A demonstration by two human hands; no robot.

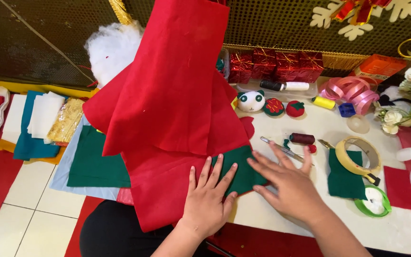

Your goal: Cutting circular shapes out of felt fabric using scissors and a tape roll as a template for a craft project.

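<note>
Here, from the head camera, the left hand (pixel 209 200) lies flat, fingers spread, gripping nothing, on the red felt (pixel 167 109) where it overlaps the dark green felt piece (pixel 243 173). The right hand (pixel 288 185), at three o'clock of it, presses open-palmed on that green piece. At one o'clock lie scissors (pixel 281 148), a maroon thread spool (pixel 302 138) and a tape roll (pixel 357 157). The draped red felt hides the table's far left.

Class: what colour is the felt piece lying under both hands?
Dark green felt piece, clearest in the head view.

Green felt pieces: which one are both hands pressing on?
The middle green felt piece, half under the red felt, with left hand and right hand flat on it.
</note>
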